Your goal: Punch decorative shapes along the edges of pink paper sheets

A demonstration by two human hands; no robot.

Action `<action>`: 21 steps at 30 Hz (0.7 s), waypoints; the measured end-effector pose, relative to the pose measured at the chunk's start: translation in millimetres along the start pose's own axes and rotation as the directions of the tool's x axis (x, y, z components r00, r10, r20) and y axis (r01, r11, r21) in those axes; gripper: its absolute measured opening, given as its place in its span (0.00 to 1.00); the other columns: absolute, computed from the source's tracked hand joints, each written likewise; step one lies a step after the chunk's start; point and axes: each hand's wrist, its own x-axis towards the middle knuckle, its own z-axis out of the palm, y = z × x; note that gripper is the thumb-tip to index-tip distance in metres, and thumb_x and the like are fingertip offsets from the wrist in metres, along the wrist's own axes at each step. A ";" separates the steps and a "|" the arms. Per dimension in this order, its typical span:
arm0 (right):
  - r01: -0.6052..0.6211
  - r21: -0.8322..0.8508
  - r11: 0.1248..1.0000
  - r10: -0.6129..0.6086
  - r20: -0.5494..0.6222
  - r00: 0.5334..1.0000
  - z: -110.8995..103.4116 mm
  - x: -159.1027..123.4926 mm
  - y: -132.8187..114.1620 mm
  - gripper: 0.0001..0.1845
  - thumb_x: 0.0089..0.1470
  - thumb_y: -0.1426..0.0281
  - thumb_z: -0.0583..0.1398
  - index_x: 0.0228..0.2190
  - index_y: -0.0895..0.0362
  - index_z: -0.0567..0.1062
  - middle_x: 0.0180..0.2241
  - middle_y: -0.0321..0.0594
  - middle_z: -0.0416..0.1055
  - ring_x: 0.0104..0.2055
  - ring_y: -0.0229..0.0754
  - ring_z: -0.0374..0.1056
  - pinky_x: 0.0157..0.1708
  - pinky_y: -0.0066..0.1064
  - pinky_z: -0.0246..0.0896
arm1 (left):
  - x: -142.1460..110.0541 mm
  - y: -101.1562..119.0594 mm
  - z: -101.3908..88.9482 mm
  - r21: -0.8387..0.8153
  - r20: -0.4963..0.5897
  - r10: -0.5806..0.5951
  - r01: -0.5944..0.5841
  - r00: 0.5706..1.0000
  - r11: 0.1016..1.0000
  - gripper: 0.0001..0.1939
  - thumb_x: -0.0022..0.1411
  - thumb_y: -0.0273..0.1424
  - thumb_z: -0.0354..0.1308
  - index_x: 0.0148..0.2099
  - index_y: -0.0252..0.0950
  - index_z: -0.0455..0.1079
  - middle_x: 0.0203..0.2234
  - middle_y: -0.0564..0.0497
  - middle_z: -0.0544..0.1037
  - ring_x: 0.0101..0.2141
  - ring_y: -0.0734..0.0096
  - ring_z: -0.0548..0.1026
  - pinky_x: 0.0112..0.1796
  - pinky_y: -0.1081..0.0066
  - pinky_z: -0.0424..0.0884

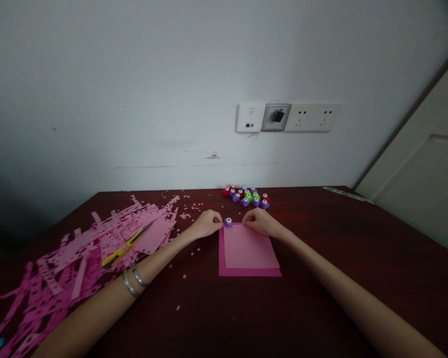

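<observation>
In the head view, the top edge of a light pink sheet (251, 248) is pinched between the fingers of the right hand (260, 221). The left hand (208, 223) is held at the upper left corner, thumb and finger together; whether paper is gripped there cannot be told. A purple punch (228, 223) is seated on the top edge between both hands. A darker sheet (250, 273) is partly covered beneath.

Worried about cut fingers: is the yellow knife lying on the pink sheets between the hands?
No, the knife lies on the heap of paper scraps, left of the left hand.
</observation>
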 end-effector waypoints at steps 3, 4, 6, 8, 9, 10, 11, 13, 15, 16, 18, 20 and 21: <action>-0.009 0.004 1.000 0.009 -0.005 1.000 0.6 0.2 0.5 0.10 0.43 0.75 0.55 0.23 0.61 0.78 0.24 0.41 0.75 0.26 0.38 0.68 0.26 0.26 0.58 | 0.5 -0.9 0.9 0.003 -0.014 -0.002 0.002 1.000 1.000 0.08 0.51 0.28 0.52 0.28 0.32 0.72 0.23 0.51 0.75 0.25 0.73 0.70 0.27 0.75 0.61; -0.012 0.005 1.000 0.012 -0.006 1.000 0.7 0.3 0.6 0.10 0.42 0.76 0.55 0.23 0.61 0.77 0.24 0.41 0.75 0.26 0.38 0.68 0.26 0.26 0.58 | 0.5 -1.2 1.1 0.006 -0.017 -0.003 0.003 1.000 1.000 0.08 0.51 0.29 0.52 0.28 0.32 0.72 0.23 0.51 0.75 0.25 0.73 0.70 0.27 0.75 0.61; -0.018 0.006 1.000 0.018 -0.010 1.000 0.9 0.4 0.4 0.10 0.42 0.76 0.55 0.23 0.61 0.77 0.24 0.41 0.75 0.26 0.38 0.68 0.26 0.26 0.58 | 0.5 -2.1 1.2 0.015 -0.021 -0.004 0.004 1.000 1.000 0.08 0.51 0.29 0.52 0.28 0.33 0.72 0.22 0.51 0.75 0.25 0.73 0.70 0.27 0.75 0.61; -0.020 0.001 1.000 0.020 -0.016 1.000 0.8 0.1 -0.3 0.10 0.42 0.76 0.55 0.23 0.61 0.77 0.24 0.41 0.75 0.26 0.38 0.68 0.26 0.26 0.58 | 0.4 -2.8 1.1 0.020 -0.020 -0.007 0.007 1.000 1.000 0.08 0.51 0.30 0.52 0.28 0.33 0.72 0.22 0.51 0.74 0.25 0.73 0.70 0.27 0.74 0.61; -0.019 -0.003 1.000 0.019 -0.017 1.000 0.6 -0.1 -0.7 0.10 0.42 0.76 0.55 0.22 0.61 0.77 0.24 0.41 0.75 0.26 0.38 0.68 0.26 0.26 0.58 | 0.4 -3.2 1.1 0.020 -0.021 -0.007 0.007 1.000 1.000 0.08 0.51 0.30 0.52 0.28 0.33 0.72 0.22 0.51 0.74 0.25 0.73 0.70 0.27 0.74 0.61; -0.019 -0.007 1.000 0.018 -0.016 1.000 0.4 -0.4 -1.2 0.10 0.42 0.76 0.55 0.22 0.61 0.77 0.24 0.41 0.75 0.26 0.38 0.68 0.26 0.26 0.58 | 0.3 -3.4 1.1 0.021 -0.024 -0.006 0.006 1.000 1.000 0.08 0.51 0.30 0.52 0.28 0.33 0.72 0.22 0.51 0.74 0.25 0.73 0.70 0.27 0.74 0.61; -0.018 -0.009 1.000 0.017 -0.015 1.000 0.1 -0.7 -1.6 0.10 0.42 0.76 0.54 0.22 0.61 0.77 0.24 0.41 0.75 0.26 0.38 0.68 0.26 0.26 0.58 | 0.3 -3.6 1.3 0.022 -0.028 -0.004 0.005 1.000 1.000 0.08 0.51 0.30 0.52 0.28 0.33 0.72 0.22 0.51 0.74 0.25 0.73 0.70 0.27 0.75 0.60; -0.013 -0.010 1.000 0.013 -0.014 1.000 -0.3 -1.0 -2.1 0.11 0.42 0.76 0.54 0.22 0.61 0.77 0.24 0.41 0.75 0.26 0.38 0.68 0.25 0.25 0.58 | 0.2 -3.8 1.6 0.022 -0.036 0.000 0.001 0.999 1.000 0.08 0.51 0.30 0.52 0.28 0.33 0.71 0.22 0.52 0.74 0.25 0.74 0.69 0.26 0.75 0.60; -0.009 -0.010 1.000 0.009 -0.018 1.000 -0.6 -1.1 -2.4 0.11 0.42 0.76 0.54 0.22 0.61 0.77 0.24 0.41 0.75 0.26 0.38 0.68 0.26 0.25 0.58 | 0.2 -3.8 2.1 0.023 -0.041 0.002 -0.001 0.999 1.000 0.08 0.51 0.30 0.52 0.28 0.33 0.71 0.22 0.52 0.73 0.24 0.74 0.69 0.26 0.75 0.60; -0.010 -0.011 1.000 0.010 -0.021 1.000 -0.6 -1.0 -2.5 0.11 0.42 0.76 0.54 0.22 0.61 0.77 0.24 0.41 0.75 0.26 0.38 0.68 0.26 0.25 0.58 | 0.2 -3.8 2.2 0.025 -0.043 0.004 -0.003 0.999 1.000 0.08 0.51 0.30 0.52 0.28 0.33 0.71 0.21 0.52 0.73 0.24 0.74 0.69 0.25 0.76 0.60; -0.015 -0.014 1.000 0.015 -0.025 1.000 -0.5 -0.9 -2.8 0.11 0.42 0.76 0.54 0.22 0.61 0.77 0.24 0.40 0.75 0.26 0.38 0.68 0.26 0.25 0.58 | 0.4 -4.0 2.3 0.029 -0.046 0.008 -0.007 0.999 1.000 0.08 0.51 0.29 0.52 0.28 0.33 0.71 0.21 0.52 0.73 0.24 0.74 0.69 0.25 0.76 0.60; -0.017 -0.021 1.000 0.016 -0.029 0.999 -0.4 -1.0 -3.7 0.11 0.42 0.77 0.54 0.22 0.61 0.77 0.24 0.40 0.74 0.26 0.38 0.67 0.26 0.25 0.58 | 0.6 -4.4 2.4 0.033 -0.048 0.014 -0.012 0.999 0.999 0.08 0.52 0.29 0.52 0.28 0.33 0.71 0.21 0.52 0.73 0.24 0.74 0.69 0.25 0.76 0.60; -0.014 -0.023 1.000 0.014 -0.032 0.999 -0.4 -1.3 -4.3 0.11 0.42 0.77 0.54 0.22 0.61 0.77 0.24 0.40 0.74 0.26 0.37 0.67 0.25 0.25 0.57 | 0.8 -4.6 2.3 0.036 -0.049 0.016 -0.014 0.999 0.999 0.08 0.52 0.29 0.52 0.28 0.33 0.71 0.21 0.52 0.73 0.24 0.74 0.69 0.25 0.76 0.60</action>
